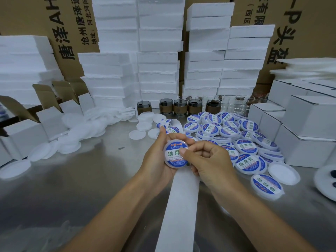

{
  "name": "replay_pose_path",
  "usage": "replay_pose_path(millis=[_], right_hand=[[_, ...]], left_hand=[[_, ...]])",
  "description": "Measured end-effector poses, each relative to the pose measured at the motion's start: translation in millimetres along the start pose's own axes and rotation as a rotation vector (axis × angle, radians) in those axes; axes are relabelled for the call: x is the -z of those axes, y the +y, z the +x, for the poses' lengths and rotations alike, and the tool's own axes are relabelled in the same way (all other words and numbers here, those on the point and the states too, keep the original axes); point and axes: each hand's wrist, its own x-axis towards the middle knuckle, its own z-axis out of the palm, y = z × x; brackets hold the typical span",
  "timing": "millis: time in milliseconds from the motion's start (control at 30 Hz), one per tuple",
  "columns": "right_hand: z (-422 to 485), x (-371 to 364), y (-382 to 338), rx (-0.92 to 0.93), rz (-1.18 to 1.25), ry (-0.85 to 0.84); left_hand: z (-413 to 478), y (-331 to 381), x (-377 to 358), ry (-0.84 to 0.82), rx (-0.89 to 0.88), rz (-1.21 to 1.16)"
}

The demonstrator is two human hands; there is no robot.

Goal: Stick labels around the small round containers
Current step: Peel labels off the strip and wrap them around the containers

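Now: hands (211, 160) round container (168, 164) w/ "助焊" label (173, 152).

The held container (168, 164) is milky white. Its round label (173, 153) is ringed in blue, with green characters printed on a white centre and orange lettering at the top. The same blue, white and green pattern is repeated across the pile of containers (246, 147). The paper strip (180, 206) is plain white. The surface (72, 188) is dull grey. White foam blocks (160, 51) are backed by brown cartons (72, 33) printed with black characters. Brown bands are seen on smoky glass cups (180, 107).
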Motion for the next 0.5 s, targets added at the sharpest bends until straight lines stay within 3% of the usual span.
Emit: replay_pose_path(millis=[267, 500], right_hand=[[0.1, -0.4, 0.1, 0.035, 0.028, 0.034], [3.1, 0.4, 3.7, 0.067, 0.011, 0.096]], left_hand=[[-3.3, 3.1, -3.6, -0.021, -0.038, 0.096], [-7.4, 2.2, -2.9, -0.135, -0.102, 0.199]])
